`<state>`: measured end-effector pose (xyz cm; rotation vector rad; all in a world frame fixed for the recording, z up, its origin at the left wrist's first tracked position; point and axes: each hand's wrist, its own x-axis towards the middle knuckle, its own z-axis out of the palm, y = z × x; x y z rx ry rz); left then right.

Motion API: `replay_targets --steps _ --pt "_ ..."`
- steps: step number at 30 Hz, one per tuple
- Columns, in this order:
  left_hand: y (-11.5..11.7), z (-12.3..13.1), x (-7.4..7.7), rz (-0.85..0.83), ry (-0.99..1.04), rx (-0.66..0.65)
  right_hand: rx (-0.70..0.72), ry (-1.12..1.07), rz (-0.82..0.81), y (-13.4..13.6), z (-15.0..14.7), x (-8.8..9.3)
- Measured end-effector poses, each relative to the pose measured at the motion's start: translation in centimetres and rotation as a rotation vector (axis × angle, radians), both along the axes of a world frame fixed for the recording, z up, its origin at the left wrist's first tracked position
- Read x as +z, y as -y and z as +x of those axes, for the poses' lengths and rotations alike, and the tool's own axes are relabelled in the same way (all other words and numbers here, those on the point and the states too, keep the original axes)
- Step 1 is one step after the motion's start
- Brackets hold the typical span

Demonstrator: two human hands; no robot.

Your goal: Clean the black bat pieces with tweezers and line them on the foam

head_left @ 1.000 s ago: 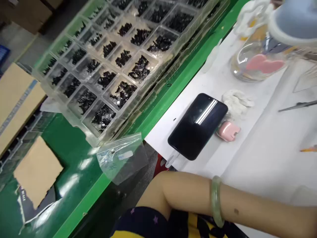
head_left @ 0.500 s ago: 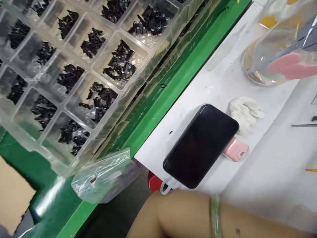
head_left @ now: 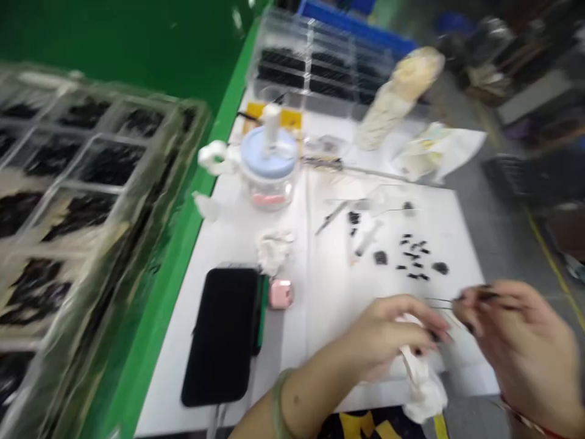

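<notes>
My left hand [head_left: 397, 335] is over the front of the white work surface, its thumb and fingers closed on a small black part [head_left: 434, 335]. A crumpled white tissue [head_left: 425, 390] hangs below those fingers, apparently tucked in the same hand. To the right, my right hand [head_left: 521, 341] is closed round thin dark tweezers [head_left: 441, 300] whose tips point left, close to the left fingers. Motion blurs both hands. Beyond them lie several loose black parts [head_left: 414, 256] and small dark piles [head_left: 380, 258] on the white sheet.
A black phone [head_left: 222, 335], a pink case [head_left: 280, 294] and a white wad [head_left: 274, 250] lie at left. Behind stand a blue-lidded jar [head_left: 269, 155] and a cream-coloured roll [head_left: 397, 97]. Compartment trays [head_left: 123, 190] of black parts sit left and at the back [head_left: 301, 94].
The view has swung right and back from the left tray and phone. Both hands and the loose black parts have come into view; only the left arm showed before.
</notes>
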<state>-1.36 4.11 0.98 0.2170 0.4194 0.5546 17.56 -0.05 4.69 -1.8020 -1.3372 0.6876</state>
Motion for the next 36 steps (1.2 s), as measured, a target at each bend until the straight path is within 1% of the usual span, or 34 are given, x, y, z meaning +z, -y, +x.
replay_targets --steps 2,4,7,9,13,16,19,20,22,25,26,27,29,32,36 --pt "-0.3 -0.4 0.0 0.034 -0.030 0.098 0.001 0.069 0.053 -0.5 0.8 -0.8" --pt "-0.3 -0.8 0.2 0.083 -0.059 0.164 0.051 0.163 0.004 -1.8 1.2 -1.8" --pt "-0.1 -1.3 0.4 0.161 -0.117 0.199 0.156 0.316 -0.106 -4.2 0.8 -3.2" --pt "-0.2 -1.7 0.5 0.212 -0.150 0.202 0.185 0.403 -0.161 -5.7 0.1 -4.1" --pt "-1.0 -2.7 -0.1 0.298 -0.222 0.256 0.157 0.515 -0.234 -7.6 -1.2 -5.5" --pt "-1.8 -3.5 -0.5 0.366 -0.323 0.333 0.145 0.517 -0.237 -8.2 -1.7 -5.7" --pt "-2.3 -3.8 -0.8 0.455 -0.449 0.414 0.150 0.436 -0.191 -8.2 -2.1 -4.6" --pt "-2.4 -3.8 -0.7 0.487 -0.494 0.444 0.168 0.386 -0.162 -7.9 -2.3 -4.0" --pt "-2.4 -3.8 -0.4 0.554 -0.593 0.514 0.248 0.252 -0.092 -6.8 -2.8 -2.4" --pt "-1.8 -3.5 0.7 0.664 -0.743 0.624 0.434 0.000 0.005 -4.0 -3.9 0.0" --pt "-1.5 -3.4 1.3 0.703 -0.780 0.650 0.473 -0.071 0.028 -2.9 -4.2 0.6" --pt "-1.0 -3.2 1.9 0.743 -0.808 0.669 0.484 -0.125 0.058 -1.9 -4.4 1.2" --pt "0.1 -3.0 3.2 0.819 -0.839 0.686 0.450 -0.211 0.120 0.0 -4.5 2.1" --pt "1.9 -2.6 5.1 0.915 -0.867 0.703 0.342 -0.316 0.228 2.0 -3.6 2.8" --pt "4.2 -1.9 7.8 1.027 -0.891 0.723 0.251 -0.477 0.364 3.3 -1.8 2.7"
